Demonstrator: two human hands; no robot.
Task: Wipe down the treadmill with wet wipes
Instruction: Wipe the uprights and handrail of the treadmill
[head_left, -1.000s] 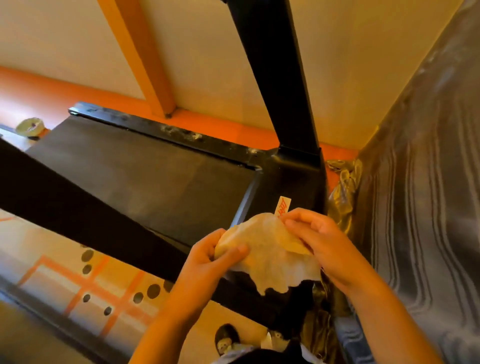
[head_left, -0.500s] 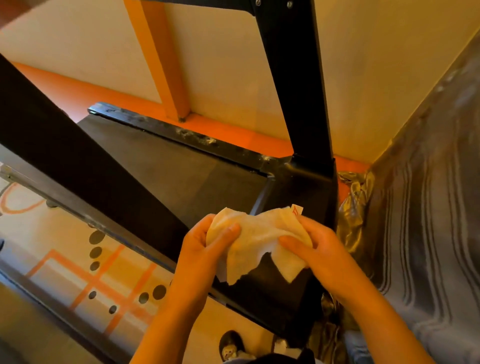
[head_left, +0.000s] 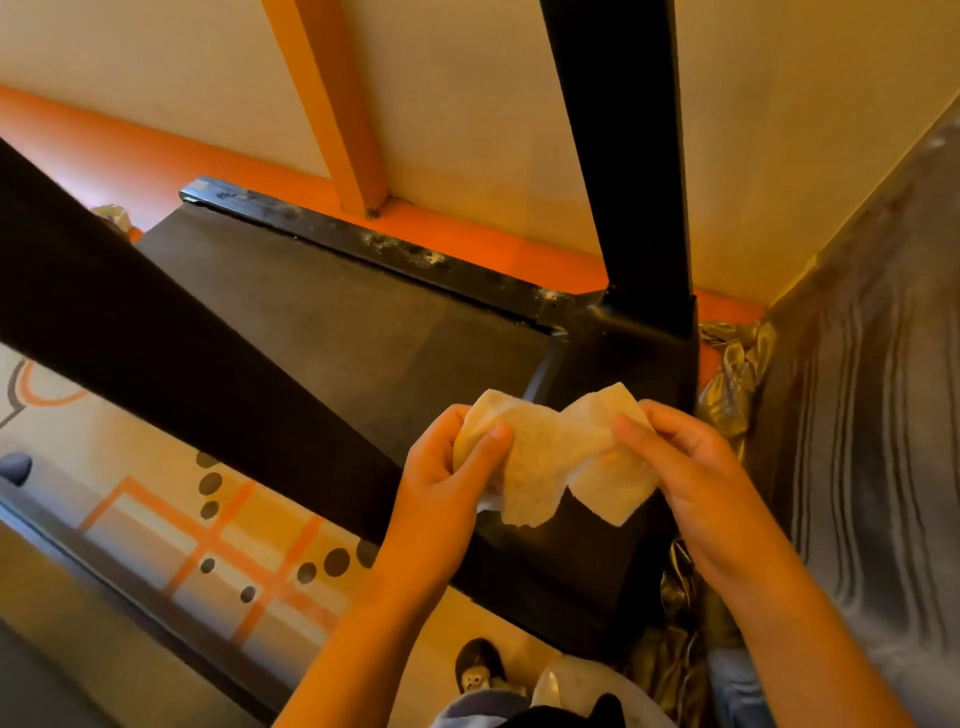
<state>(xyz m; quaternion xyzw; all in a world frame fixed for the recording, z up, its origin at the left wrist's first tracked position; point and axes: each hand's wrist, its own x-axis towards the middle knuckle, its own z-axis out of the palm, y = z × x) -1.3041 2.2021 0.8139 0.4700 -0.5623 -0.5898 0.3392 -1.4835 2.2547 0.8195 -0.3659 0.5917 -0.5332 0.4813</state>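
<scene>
Two hands, left (head_left: 441, 467) and right (head_left: 696, 467), are pinching a wipe (head_left: 550, 457) apart above the treadmill (head_left: 322, 332), probably unfolding it; wiping the deck likely comes next.

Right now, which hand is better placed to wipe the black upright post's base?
Probably right: the right hand pinches the wipe closest to the post base; the left hand holds its other end, farther away.

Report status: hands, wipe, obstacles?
Left hand, right hand: both pinching crumpled pale wet wipe. Wipe held over black treadmill base. Nothing in between.
</scene>
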